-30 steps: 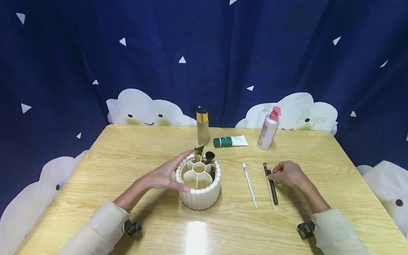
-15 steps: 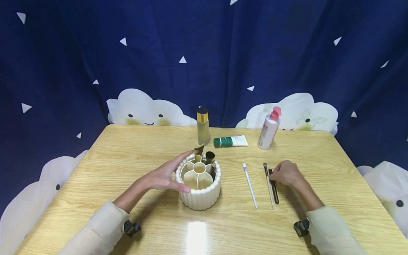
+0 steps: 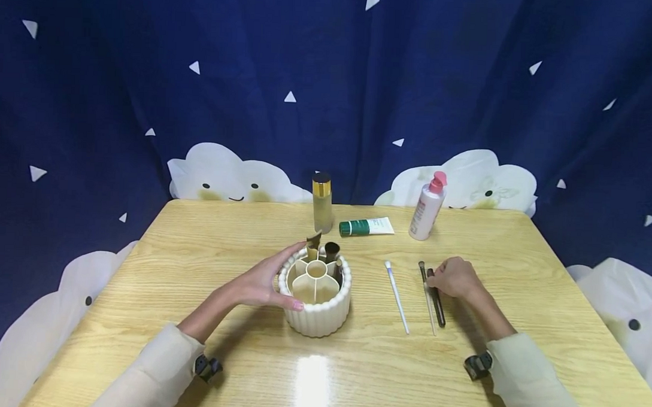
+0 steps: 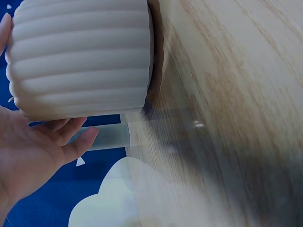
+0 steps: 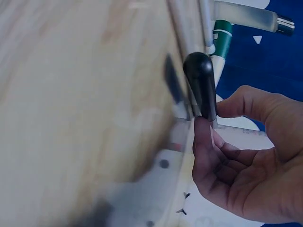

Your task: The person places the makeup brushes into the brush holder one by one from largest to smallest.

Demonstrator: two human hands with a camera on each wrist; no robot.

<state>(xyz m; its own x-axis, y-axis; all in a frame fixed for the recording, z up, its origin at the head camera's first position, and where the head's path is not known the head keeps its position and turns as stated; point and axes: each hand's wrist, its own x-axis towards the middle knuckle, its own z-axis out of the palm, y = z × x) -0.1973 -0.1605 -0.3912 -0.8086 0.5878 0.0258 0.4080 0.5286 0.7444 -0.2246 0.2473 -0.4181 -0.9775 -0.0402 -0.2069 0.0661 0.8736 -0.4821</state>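
Observation:
My left hand (image 3: 260, 283) grips a cream fluted brush holder (image 3: 319, 320), its thumb over the near rim and the fingers round the far side. Inside, the holder is split into compartments, and several makeup brushes (image 3: 332, 250) stand in those at the back and right. On the right, my right hand (image 3: 455, 277) pinches a dark makeup brush (image 5: 202, 82) between thumb and fingers near its far end; that end is partly hidden. A slim brush with a dark head (image 3: 427, 297) lies just left of it. Further left lies a white-and-blue brush (image 3: 397, 297).
Along the back of the wooden table (image 3: 223, 224) stand a gold-collared bottle (image 3: 322, 209) and a white pump bottle (image 3: 427, 213) with a pink top. A green-and-white tube (image 3: 366, 226) lies between them. Behind hangs a dark blue curtain (image 3: 243, 105).
My right hand has closed its fingers on the dark brush and its wrist has shifted slightly left. The left hand and the holder have stayed in place.

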